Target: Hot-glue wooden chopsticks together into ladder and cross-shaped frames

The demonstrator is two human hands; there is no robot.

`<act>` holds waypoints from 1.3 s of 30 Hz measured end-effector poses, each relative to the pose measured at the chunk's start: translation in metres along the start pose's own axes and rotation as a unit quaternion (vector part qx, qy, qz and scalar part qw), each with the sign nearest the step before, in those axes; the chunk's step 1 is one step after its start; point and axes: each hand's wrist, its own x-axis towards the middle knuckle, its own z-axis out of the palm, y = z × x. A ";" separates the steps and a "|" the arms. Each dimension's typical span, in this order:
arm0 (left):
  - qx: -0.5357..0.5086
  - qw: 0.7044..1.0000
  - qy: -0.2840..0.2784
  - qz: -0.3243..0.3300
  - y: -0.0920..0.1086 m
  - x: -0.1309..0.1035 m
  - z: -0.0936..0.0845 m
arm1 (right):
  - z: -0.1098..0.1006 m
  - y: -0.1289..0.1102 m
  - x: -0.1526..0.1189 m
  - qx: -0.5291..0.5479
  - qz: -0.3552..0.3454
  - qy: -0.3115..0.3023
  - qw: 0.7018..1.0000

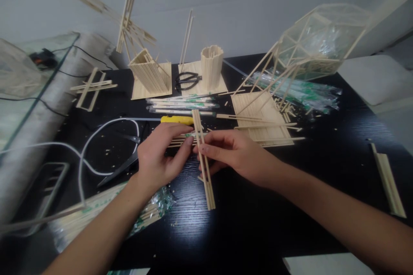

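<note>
A narrow piece built of chopsticks (209, 193) stands tilted in front of me, its long sticks running side by side with a gap between them. My right hand (227, 150) grips it around the middle, thumb on the near face and fingers behind. From the other side, my left hand (164, 150) brings thumb and index fingertip close together at the piece's left edge; the exact contact is partly hidden. Behind the left fingers lies a yellow-handled tool (176, 119). Loose chopsticks (176, 141) lie between the hands, partly covered.
Farther back stand a chopstick windmill on a square holder (150, 73), a round chopstick holder (212, 66) with black-handled scissors (188, 80) beside it, and a chopstick mat (264, 116). Wrapped chopsticks (300, 90) lie right. A white cable (84, 148) loops at left, near a packet (97, 206).
</note>
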 end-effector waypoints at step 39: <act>-0.189 0.949 -0.154 -0.201 0.003 0.002 0.004 | -0.002 0.012 -0.002 -0.416 -0.227 0.131 0.871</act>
